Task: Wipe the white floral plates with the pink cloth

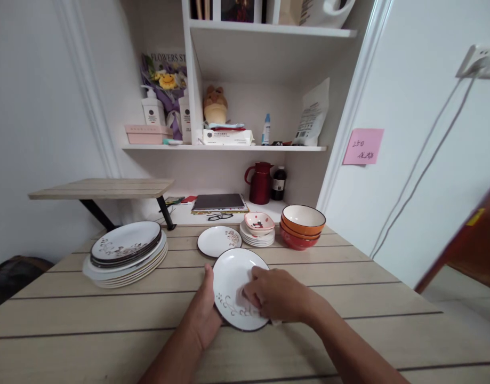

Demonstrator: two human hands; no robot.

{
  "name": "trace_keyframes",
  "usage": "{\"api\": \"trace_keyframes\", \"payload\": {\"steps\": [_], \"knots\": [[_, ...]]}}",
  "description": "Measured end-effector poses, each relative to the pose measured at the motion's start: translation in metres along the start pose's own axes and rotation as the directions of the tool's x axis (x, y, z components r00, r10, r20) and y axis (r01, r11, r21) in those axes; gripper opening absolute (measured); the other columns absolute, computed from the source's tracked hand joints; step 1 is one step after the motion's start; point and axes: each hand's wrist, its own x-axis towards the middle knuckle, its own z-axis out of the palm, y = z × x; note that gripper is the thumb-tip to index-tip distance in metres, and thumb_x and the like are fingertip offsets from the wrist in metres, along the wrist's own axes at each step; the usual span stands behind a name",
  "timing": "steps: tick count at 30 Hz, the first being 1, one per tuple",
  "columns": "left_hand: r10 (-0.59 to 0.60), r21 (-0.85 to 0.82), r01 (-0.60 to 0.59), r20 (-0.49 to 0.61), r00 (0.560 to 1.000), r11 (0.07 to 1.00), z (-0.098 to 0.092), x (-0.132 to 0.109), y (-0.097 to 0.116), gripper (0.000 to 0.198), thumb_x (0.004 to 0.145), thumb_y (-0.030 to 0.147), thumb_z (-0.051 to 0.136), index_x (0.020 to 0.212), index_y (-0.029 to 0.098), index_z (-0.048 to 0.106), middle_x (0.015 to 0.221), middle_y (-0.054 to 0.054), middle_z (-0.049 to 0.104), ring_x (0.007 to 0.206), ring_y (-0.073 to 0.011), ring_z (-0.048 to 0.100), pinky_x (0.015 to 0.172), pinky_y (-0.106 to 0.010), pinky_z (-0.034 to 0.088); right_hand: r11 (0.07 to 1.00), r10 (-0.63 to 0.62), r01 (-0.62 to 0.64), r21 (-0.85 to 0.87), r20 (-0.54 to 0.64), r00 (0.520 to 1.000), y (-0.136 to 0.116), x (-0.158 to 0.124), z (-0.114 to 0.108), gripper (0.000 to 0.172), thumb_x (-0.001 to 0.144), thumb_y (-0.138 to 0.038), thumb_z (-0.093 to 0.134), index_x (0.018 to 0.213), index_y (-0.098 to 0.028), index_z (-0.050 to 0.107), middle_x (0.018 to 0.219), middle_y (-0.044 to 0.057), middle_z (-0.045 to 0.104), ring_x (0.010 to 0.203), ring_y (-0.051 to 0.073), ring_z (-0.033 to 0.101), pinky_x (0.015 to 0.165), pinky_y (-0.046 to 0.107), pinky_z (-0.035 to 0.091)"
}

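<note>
A white plate [232, 274] with a dark rim and a brown floral pattern is held tilted above the front part of the table. My left hand [207, 306] grips its left edge, thumb up along the rim and the other fingers hidden beneath. Bent over the plate's right half, my right hand [272, 293] presses down with curled fingers. Something thin and whitish, like a tissue, shows at its fingers and below the palm; most of it is hidden. Just behind lies a similar small plate [215, 241], flat on the table.
A stack of plates [127, 242] stands at the left, near a wooden riser [104, 188]. Behind my hands are small dishes [258, 240] under a square bowl [259, 221], and stacked bowls [303, 229]. Farther back sit a laptop [219, 201], glasses [219, 217] and a red jug [260, 184].
</note>
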Motion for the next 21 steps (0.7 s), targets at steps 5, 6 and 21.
{"api": "trace_keyframes", "payload": {"steps": [5,6,21], "knots": [[0.022,-0.027,-0.021,0.056,0.998,0.999,0.001,0.000,0.001,0.075,0.084,0.064,0.039,0.134,0.010,0.049,0.121,-0.019,0.066,0.119,-0.0316,0.056,0.103,-0.045,0.039,0.977,-0.033,0.059,0.205,-0.124,0.992,-0.020,0.014,0.012,0.014,0.069,-0.015,0.063,0.079,-0.024,0.062,0.093,-0.002,0.054,0.070,0.010,0.051,0.057,0.023,0.027],[0.030,-0.024,-0.029,0.046,0.998,0.999,0.003,-0.001,0.001,0.074,0.084,0.064,0.040,0.134,0.010,0.049,0.120,-0.019,0.066,0.118,-0.0315,0.057,0.103,-0.045,0.039,0.971,-0.004,0.050,0.234,-0.195,0.981,-0.022,0.019,0.016,0.016,0.071,-0.014,0.061,0.084,-0.025,0.061,0.096,-0.002,0.053,0.072,0.010,0.051,0.059,0.022,0.028],[-0.018,0.064,0.019,-0.010,1.000,0.998,0.009,-0.004,0.002,0.067,0.084,0.056,0.048,0.138,0.016,0.046,0.125,-0.016,0.064,0.121,-0.0304,0.055,0.103,-0.047,0.039,0.968,0.208,-0.228,-0.102,-0.172,0.963,0.021,0.009,0.002,0.018,0.075,-0.012,0.056,0.084,-0.024,0.066,0.093,0.004,0.056,0.062,0.011,0.053,0.055,0.025,0.026]]}}
